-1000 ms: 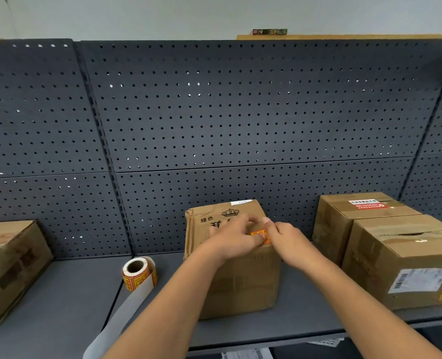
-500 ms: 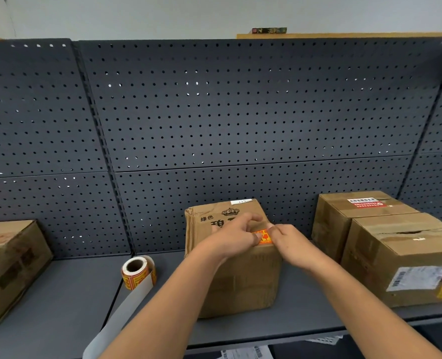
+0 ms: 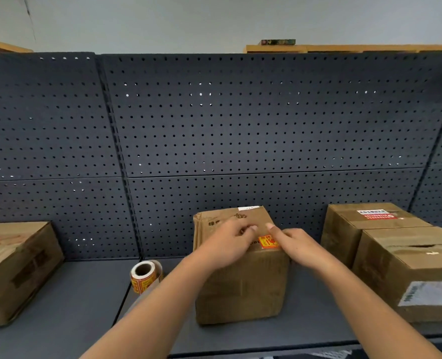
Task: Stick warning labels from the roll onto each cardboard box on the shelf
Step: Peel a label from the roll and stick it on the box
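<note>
Dark pegboard back wall [image 3: 240,125] fills most of the view, with the grey shelf [image 3: 72,307] below it. Four cardboard boxes are on the shelf. The left box [image 3: 20,268] stands well apart from the others. The middle box [image 3: 240,288] is in front of the person. The right front box [image 3: 409,270] is touching or just in front of the right rear box [image 3: 357,229].

Both forearms reach in over the middle box. The left hand [image 3: 227,244] lies over its top, fingers stretched, grip released, holding nothing. The right hand [image 3: 300,243] is beside it at the top right edge, fingers straight, grip also released. Motion blur hides whether its fingertips actually touch the cardboard.

The label roll [image 3: 143,277] stands on edge on the shelf, just left of the middle box and partly behind the left forearm. Neither hand touches it.

One orange warning label [image 3: 267,241] sits on the middle box at the top front edge, between the two hands.

Progress, as a judgement: the middle box looks done, probably just being smoothed down. The right front box shows a yellowish patch at the frame edge, cut off, so it may be labelled. The left and right rear boxes show only red-white stickers, not clearly from this roll, and likely remain to be labelled. The roll needs picking up for the next one.
</note>
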Available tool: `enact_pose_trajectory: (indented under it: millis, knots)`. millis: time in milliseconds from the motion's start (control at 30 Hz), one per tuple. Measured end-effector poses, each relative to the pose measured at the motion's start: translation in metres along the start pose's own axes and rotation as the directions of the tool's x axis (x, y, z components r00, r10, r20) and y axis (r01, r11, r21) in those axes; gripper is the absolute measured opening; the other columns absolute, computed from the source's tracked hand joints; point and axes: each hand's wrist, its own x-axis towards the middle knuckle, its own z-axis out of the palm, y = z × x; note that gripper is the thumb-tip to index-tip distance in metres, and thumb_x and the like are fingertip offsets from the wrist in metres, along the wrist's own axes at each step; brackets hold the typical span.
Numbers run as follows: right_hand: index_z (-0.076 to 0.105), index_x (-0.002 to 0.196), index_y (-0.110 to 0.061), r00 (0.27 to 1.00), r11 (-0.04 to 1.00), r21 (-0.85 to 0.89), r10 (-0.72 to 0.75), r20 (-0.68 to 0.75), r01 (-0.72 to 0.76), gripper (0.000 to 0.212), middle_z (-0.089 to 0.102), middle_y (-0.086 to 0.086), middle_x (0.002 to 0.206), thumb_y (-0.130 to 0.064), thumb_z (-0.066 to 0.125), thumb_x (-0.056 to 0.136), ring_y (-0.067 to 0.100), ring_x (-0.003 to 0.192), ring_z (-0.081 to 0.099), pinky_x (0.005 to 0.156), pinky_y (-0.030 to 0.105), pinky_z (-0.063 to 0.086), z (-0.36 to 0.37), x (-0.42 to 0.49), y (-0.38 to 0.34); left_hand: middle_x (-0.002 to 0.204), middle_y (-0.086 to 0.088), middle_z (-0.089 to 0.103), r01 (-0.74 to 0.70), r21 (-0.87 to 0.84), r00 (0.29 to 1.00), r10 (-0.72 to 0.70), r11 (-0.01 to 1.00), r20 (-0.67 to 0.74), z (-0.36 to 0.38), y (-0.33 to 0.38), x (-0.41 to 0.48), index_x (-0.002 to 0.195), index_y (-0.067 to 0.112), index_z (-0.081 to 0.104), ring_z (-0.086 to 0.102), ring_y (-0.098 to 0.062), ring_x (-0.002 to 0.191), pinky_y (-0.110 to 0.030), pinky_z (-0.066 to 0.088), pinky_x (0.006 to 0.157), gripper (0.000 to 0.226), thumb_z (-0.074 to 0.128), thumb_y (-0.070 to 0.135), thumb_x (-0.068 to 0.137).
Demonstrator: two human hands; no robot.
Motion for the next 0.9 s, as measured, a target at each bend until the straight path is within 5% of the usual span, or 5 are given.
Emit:
enact_pose_trajectory:
  millis: [200, 433, 600, 767, 900]
  knots:
    - [0.066, 0.086, -0.017, 1.0, 1.0, 0.012, 0.014, 0.019, -0.015, 0.043, 0.061, 0.003, 0.081, -0.037, 0.036, 0.109, 0.016, 0.075, 0.056, 0.067, 0.033, 0.041, 0.004, -0.001, -0.001, 0.133, 0.008, 0.057, 0.061, 0.368, 0.984, 0.007, 0.928, -0.181, 0.028, 0.01, 0.001, 0.13, 0.04, 0.066, 0.044, -0.023, 0.131, -0.048, 0.037, 0.11, 0.044, 0.046, 0.065, 0.099]
    - [0.07, 0.082, -0.021, 0.999, 0.999, -0.025, 0.035, -0.02, -0.035, 0.061, 0.07, 0.0, 0.086, -0.062, 0.031, 0.106, 0.015, 0.083, 0.064, 0.072, 0.033, 0.047, -0.009, 0.002, -0.007, 0.116, 0.008, 0.067, 0.004, 0.092, 0.971, 0.019, 0.996, -0.24, -0.002, -0.006, 0.004, 0.121, 0.028, 0.072, 0.062, -0.011, 0.105, -0.032, 0.055, 0.091, 0.026, 0.058, 0.037, 0.101]
    - [0.069, 0.103, -0.02, 0.999, 0.996, 0.083, 0.041, 0.014, -0.042, 0.041, 0.072, -0.002, 0.103, -0.054, 0.046, 0.105, 0.013, 0.097, 0.066, 0.088, 0.037, 0.052, -0.014, 0.011, -0.02, 0.149, -0.004, 0.043, 0.362, 0.327, 0.904, -0.244, 0.873, -0.35, -0.038, -0.051, 0.004, 0.15, 0.031, 0.045, 0.04, -0.033, 0.138, -0.048, 0.036, 0.113, 0.055, 0.051, 0.052, 0.099]
    - [0.067, 0.121, -0.015, 0.969, 0.919, 0.311, 0.212, 0.124, -0.241, 0.047, 0.077, 0.002, 0.106, -0.055, 0.053, 0.102, 0.018, 0.1, 0.072, 0.085, 0.033, 0.051, 0.008, 0.025, -0.017, 0.167, -0.017, 0.025, 0.53, -0.248, 0.814, -0.569, 0.811, -0.12, -0.033, -0.09, -0.003, 0.165, 0.015, 0.008, 0.037, -0.04, 0.147, -0.046, 0.039, 0.114, 0.099, 0.052, 0.069, 0.095]
    - [0.074, 0.113, -0.015, 0.973, 0.894, 0.385, 0.189, 0.135, -0.228, 0.042, 0.081, 0.0, 0.096, -0.051, 0.056, 0.102, 0.017, 0.095, 0.076, 0.086, 0.031, 0.054, 0.02, 0.016, -0.017, 0.113, -0.009, 0.079, 0.575, -0.546, 0.789, -0.59, 0.609, 0.173, -0.021, -0.092, -0.021, 0.129, 0.018, 0.069, 0.072, -0.032, 0.11, -0.05, 0.056, 0.101, 0.062, 0.05, 0.068, 0.097]
